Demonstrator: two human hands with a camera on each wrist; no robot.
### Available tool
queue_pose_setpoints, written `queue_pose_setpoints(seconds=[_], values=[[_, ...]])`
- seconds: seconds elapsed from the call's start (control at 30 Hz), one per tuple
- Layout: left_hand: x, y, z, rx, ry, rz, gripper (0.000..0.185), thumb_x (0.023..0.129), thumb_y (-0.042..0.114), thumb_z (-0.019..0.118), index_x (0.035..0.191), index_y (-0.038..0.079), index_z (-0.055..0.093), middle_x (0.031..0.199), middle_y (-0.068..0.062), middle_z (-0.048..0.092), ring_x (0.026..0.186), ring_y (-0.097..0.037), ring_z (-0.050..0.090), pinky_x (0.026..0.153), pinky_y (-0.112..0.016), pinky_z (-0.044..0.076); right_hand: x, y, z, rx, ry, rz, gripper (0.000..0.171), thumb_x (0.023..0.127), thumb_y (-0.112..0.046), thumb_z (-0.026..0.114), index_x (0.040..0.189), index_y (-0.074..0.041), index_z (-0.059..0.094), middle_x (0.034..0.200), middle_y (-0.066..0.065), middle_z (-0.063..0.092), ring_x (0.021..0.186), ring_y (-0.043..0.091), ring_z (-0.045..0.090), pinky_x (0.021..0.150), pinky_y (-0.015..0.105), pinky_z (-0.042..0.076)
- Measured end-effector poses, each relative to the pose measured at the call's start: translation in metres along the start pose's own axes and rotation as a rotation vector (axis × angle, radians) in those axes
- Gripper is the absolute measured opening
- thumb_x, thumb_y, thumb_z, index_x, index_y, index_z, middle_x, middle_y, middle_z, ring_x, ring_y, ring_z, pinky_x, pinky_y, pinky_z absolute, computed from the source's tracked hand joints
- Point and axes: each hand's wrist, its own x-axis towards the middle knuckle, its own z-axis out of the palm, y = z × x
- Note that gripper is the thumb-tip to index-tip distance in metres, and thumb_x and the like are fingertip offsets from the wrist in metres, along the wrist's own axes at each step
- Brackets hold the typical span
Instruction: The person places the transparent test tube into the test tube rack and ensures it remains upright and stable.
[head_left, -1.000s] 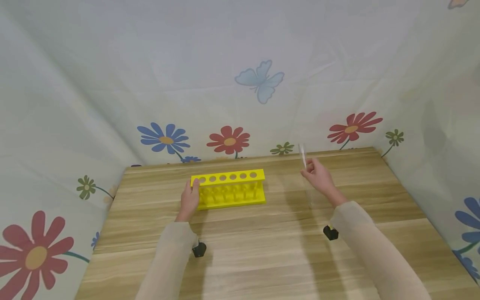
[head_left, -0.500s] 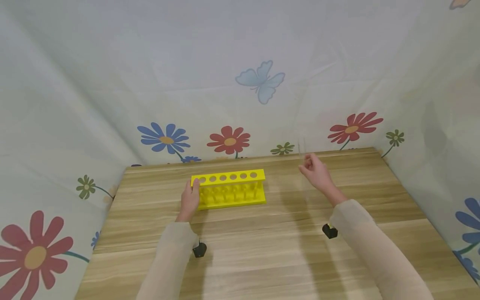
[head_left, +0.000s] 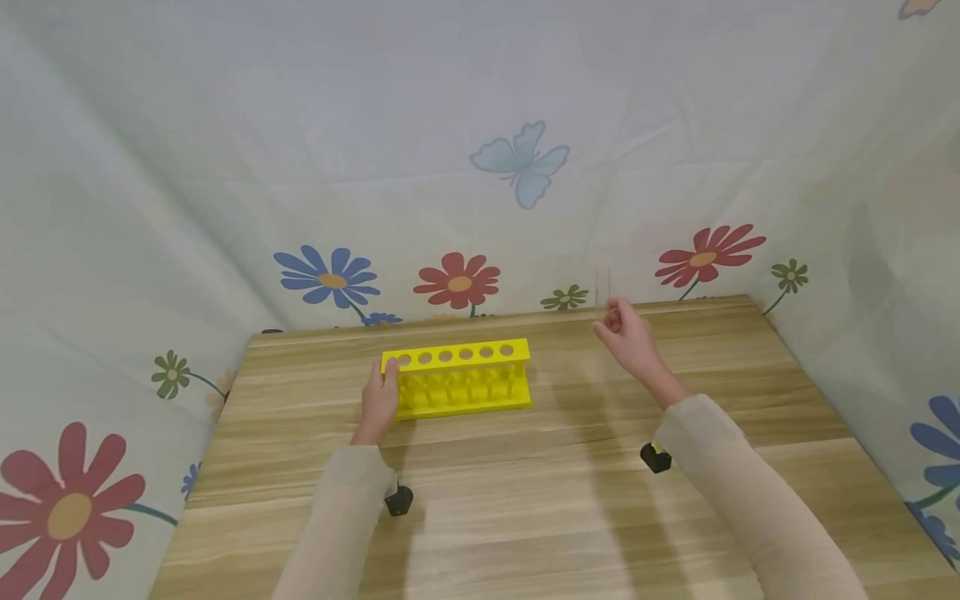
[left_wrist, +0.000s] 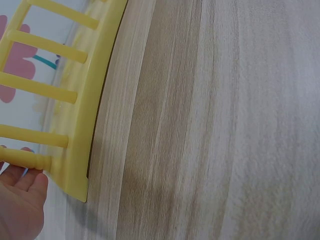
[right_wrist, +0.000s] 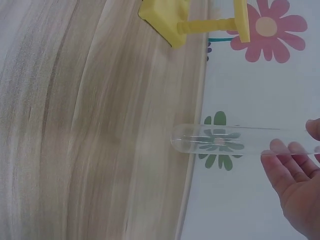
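Note:
A yellow test tube rack (head_left: 456, 356) stands on the wooden table, with a row of round holes along its top and pegs below. My left hand (head_left: 380, 398) grips the rack's left end, its thumb on the front of the top bar; the left wrist view shows its fingers (left_wrist: 37, 187) at the end post. To the right of the rack, my right hand (head_left: 630, 337) pinches a clear glass test tube (right_wrist: 220, 139). The tube is held upright, rounded end down, over the table. In the head view the tube is faint, its upper part rising above the fingers.
The wood-grain table (head_left: 480, 517) ends at the back and sides against a pale cloth (head_left: 375, 167) printed with flowers and a butterfly. A small black wrist device (head_left: 400, 500) sits at the left cuff, another (head_left: 656, 457) at the right.
My right hand has risen slightly and shifted a little left with the test tube, which has gone from slightly tilted to upright. The left hand and the rack have stayed in place.

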Motion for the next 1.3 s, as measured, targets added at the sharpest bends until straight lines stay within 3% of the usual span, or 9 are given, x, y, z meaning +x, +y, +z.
queue_pose_setpoints(seconds=[0.63, 0.9, 1.3], values=[[-0.002, 0.002, -0.001, -0.016, 0.004, 0.003, 0.072, 0.090, 0.057, 0.019, 0.138, 0.005, 0.021, 0.143, -0.018, 0.025, 0.132, -0.032, 0.023, 0.107, -0.046, 0.021, 0.002, -0.024, 0.007, 0.091, 0.065, -0.063, 0.028, 0.084, -0.004, 0.055, 0.106, 0.006, 0.042, 0.088, 0.019, 0.054, 0.084, 0.027, 0.056, 0.076, 0.038, 0.049], [0.000, -0.001, -0.001, -0.013, -0.006, -0.002, 0.071, 0.090, 0.057, 0.019, 0.138, 0.005, 0.022, 0.143, -0.017, 0.026, 0.132, -0.031, 0.023, 0.108, -0.045, 0.021, 0.004, -0.036, 0.010, 0.127, 0.067, -0.103, 0.027, 0.083, -0.001, 0.055, 0.104, 0.008, 0.042, 0.088, 0.019, 0.054, 0.084, 0.027, 0.055, 0.077, 0.033, 0.049], [-0.002, 0.000, -0.001, -0.004, -0.012, -0.003, 0.072, 0.089, 0.058, 0.018, 0.138, 0.005, 0.021, 0.143, -0.017, 0.026, 0.132, -0.031, 0.023, 0.107, -0.046, 0.021, 0.006, -0.051, 0.011, 0.133, 0.034, -0.159, 0.023, 0.084, 0.000, 0.053, 0.102, 0.007, 0.041, 0.085, 0.017, 0.050, 0.088, 0.031, 0.057, 0.080, 0.041, 0.050]])
